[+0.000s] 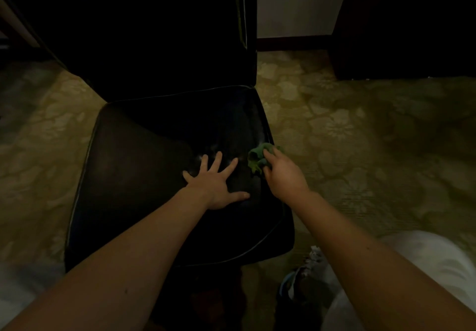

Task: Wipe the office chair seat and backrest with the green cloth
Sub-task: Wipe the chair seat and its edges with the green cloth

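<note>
Pressing flat on the dark seat (134, 171), the left hand (215, 186) has its fingers straight and spread wide, and it holds nothing. Just beside its thumb, the right hand (284, 176) grips the green cloth (255, 160). The right fingers curl round the cloth, which is bunched into a small lump. The cloth pokes out past those fingertips and sits at the side edge of the seat. It seems to touch the seat, but the room is dim, so that is hard to tell for sure. Beyond the fingertips of both hands, the tall black backrest (167, 34) stands up, well apart from them. On the far side of the right fingers from the left hand, a yellow carpet (360, 129) with flower shapes covers the floor. Back behind the right wrist, a white trouser leg (425, 266) and a shoe (300, 276) show near the seat's front corner.
</note>
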Motion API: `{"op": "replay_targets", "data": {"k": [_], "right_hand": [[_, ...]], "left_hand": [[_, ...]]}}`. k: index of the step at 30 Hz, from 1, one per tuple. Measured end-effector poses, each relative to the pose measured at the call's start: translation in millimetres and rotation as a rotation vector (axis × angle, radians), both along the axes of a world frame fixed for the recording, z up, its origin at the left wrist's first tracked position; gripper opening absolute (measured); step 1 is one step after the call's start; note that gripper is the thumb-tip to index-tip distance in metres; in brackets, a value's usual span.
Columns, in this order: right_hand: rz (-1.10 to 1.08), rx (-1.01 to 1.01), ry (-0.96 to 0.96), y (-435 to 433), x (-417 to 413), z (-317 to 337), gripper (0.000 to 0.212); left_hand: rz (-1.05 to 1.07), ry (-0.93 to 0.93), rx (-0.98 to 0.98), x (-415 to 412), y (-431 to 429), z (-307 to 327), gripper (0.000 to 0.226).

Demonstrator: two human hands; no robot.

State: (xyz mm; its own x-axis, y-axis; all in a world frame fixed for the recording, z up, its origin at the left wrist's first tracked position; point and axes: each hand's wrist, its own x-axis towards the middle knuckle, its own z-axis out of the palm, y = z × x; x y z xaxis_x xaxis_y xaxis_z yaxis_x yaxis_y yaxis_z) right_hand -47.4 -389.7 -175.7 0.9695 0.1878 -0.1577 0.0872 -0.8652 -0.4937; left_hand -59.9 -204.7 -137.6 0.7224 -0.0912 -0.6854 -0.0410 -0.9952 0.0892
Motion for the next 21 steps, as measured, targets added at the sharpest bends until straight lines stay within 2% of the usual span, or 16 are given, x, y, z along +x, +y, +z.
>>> {"op": "replay_targets", "data": {"k": [7,15,21], "right_hand": [[0.053,-0.032,0.020,-8.0,-46.3,-5.9,0.052],[-0.022,0.017,0.028,1.0,-14.9,-3.2,0.051],[-0.020,-0.047,0.056,2.6,-56.9,0.5,0.053]], "left_hand": [[-0.043,-0.010,-0.028,-3.5,7.3,-0.7,0.099],[-0.036,-0.021,-0.024,-3.8,7.3,-2.0,0.099],[-0.024,-0.023,-0.023,-2.4,7.0,-4.5,0.100]]}}
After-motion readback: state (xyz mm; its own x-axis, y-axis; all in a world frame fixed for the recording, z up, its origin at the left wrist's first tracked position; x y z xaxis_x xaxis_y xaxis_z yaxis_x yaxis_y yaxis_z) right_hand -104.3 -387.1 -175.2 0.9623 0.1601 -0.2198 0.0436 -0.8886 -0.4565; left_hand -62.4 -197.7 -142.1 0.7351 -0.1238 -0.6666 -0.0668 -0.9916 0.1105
